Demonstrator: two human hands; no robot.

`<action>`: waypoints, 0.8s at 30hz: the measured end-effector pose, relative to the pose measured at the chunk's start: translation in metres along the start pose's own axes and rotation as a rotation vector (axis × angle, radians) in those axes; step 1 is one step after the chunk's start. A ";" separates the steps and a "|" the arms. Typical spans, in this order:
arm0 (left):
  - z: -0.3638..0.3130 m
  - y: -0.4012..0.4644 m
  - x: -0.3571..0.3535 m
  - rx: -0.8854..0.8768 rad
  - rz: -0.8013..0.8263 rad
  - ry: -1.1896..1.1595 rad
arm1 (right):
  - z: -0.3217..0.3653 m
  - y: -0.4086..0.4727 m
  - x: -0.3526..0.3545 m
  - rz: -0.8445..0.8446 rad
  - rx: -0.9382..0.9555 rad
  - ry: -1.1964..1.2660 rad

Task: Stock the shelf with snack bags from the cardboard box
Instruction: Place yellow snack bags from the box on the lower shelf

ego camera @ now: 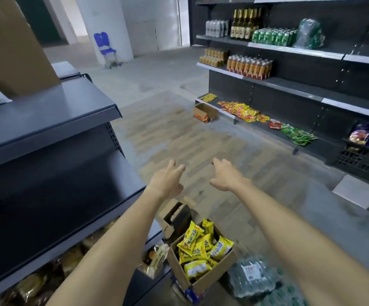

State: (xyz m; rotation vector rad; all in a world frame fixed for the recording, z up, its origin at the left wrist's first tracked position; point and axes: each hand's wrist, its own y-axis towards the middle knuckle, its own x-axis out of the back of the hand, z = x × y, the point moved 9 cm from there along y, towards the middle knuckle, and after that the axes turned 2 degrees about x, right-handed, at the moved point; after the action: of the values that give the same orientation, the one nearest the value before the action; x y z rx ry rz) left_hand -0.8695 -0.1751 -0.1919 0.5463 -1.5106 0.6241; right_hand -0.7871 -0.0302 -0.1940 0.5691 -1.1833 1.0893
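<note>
While bare, hands (pixel 168 181) hover empty.

Both arms reach forward — left hand (pixel 168 181) and right hand (pixel 225 176) spread, holding nothing — above the cardboard box (pixel 203 281) of yellow snack bags (pixel 198 246) (floor, beside the dark shelf (pixel 46 120)).

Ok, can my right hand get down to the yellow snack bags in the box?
Probably yes. The right hand is open and empty, the cardboard box is open-topped, and the yellow snack bags lie uncovered below.
</note>
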 end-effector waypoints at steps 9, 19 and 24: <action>0.016 0.016 -0.081 0.001 0.162 -0.011 | -0.014 0.043 -0.058 -0.031 -0.018 0.088; -0.005 0.012 -0.188 0.018 0.274 -0.094 | -0.051 0.065 -0.177 0.129 -0.068 0.118; -0.021 0.005 -0.271 0.106 0.393 -0.202 | -0.095 0.060 -0.252 0.257 -0.113 0.108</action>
State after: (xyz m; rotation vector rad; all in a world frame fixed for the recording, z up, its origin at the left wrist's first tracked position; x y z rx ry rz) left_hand -0.8479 -0.1674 -0.4632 0.4019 -1.8022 0.9797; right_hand -0.7966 -0.0197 -0.4698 0.2717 -1.2370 1.2452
